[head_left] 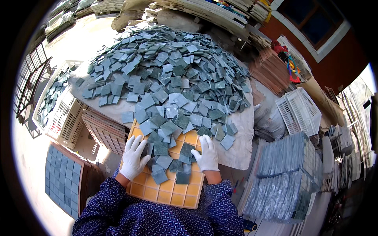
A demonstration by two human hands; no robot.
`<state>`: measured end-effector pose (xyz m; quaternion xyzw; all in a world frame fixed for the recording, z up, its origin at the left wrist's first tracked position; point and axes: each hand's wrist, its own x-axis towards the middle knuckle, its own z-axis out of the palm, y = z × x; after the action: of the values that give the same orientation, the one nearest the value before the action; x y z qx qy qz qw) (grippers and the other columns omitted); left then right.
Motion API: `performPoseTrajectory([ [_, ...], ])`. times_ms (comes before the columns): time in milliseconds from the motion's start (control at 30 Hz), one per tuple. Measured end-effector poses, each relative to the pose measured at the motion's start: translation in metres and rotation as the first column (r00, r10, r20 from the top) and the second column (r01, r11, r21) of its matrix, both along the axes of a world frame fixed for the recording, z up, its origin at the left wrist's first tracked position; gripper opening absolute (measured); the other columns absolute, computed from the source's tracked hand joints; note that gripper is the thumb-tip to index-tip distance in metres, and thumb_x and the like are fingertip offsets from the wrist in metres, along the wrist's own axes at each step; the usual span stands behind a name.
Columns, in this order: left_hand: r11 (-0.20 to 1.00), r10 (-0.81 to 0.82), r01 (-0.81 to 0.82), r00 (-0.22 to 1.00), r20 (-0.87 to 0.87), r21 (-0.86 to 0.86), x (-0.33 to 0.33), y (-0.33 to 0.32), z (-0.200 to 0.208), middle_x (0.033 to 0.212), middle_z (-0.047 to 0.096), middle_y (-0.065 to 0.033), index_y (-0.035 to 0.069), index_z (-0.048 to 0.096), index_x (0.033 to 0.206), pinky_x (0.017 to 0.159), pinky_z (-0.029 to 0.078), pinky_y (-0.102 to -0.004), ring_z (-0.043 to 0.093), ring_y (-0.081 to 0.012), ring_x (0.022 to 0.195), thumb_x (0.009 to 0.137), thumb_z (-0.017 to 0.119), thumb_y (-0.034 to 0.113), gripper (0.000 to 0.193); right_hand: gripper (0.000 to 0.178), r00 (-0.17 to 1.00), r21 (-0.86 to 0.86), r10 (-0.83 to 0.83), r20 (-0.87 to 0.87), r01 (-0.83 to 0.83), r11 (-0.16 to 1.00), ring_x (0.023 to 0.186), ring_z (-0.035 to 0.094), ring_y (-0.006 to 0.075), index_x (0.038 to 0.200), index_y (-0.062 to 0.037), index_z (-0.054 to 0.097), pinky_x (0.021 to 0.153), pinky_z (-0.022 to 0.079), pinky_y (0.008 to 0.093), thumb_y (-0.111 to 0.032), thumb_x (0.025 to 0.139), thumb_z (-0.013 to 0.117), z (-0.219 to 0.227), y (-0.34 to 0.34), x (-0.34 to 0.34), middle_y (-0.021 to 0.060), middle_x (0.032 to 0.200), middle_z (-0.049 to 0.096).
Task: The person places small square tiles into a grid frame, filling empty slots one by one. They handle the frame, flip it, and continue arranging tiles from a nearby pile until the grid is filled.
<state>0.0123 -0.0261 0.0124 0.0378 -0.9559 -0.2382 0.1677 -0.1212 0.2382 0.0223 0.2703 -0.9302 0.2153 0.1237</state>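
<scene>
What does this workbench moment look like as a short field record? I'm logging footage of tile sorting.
left hand: white glove, flat on loose tiles over the orange grid tray
right hand: white glove, flat on tiles at the tray's right side
loose tiles: big heap of grey-green squares on the table
left of person: filled tile grid, white crate
right of person: stacked tile sheets, white crate

1. Orange grid tray (173, 192) is lying flat at the near table edge, its square cells mostly showing empty along the near rows.
2. Loose grey-green square tiles (161, 151) are lying jumbled over the tray's far half, overlapping, some tilted.
3. Big tile heap (169, 67) is spreading over the table beyond, spilling down onto the tray.
</scene>
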Motion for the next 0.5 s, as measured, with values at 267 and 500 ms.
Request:
performPoseTrajectory([
  [267,0.994,0.003,0.004,0.998,-0.065,0.110,0.025,0.014,0.013,0.138,0.043,-0.0191,0.004,0.053,0.126,0.107,0.033,-0.0464,0.036,-0.0395,0.131,0.076,0.071,0.021,0.056,0.073,0.926,0.154,-0.262,0.272,0.227,0.962,0.115,0.052,0.0364,0.129,-0.0095,0.048,0.095,0.045,0.0428,-0.029,0.067,0.081,0.003,-0.002,-0.063,0.0177,0.130,0.051],
  [500,0.619,-0.129,0.175,0.984,-0.121,0.766,0.026,0.038,0.021,0.130,0.052,-0.0178,0.001,0.045,0.134,0.095,0.046,-0.0360,0.056,-0.0287,0.112,0.085,0.067,0.017,0.056,0.059,0.995,-0.013,0.100,0.007,-0.100,0.995,0.104,0.056,0.0330,0.118,-0.0093,0.054,0.089,0.046,0.0412,-0.025,0.067,0.079,0.042,-0.026,-0.006,0.0140,0.112,0.055],
])
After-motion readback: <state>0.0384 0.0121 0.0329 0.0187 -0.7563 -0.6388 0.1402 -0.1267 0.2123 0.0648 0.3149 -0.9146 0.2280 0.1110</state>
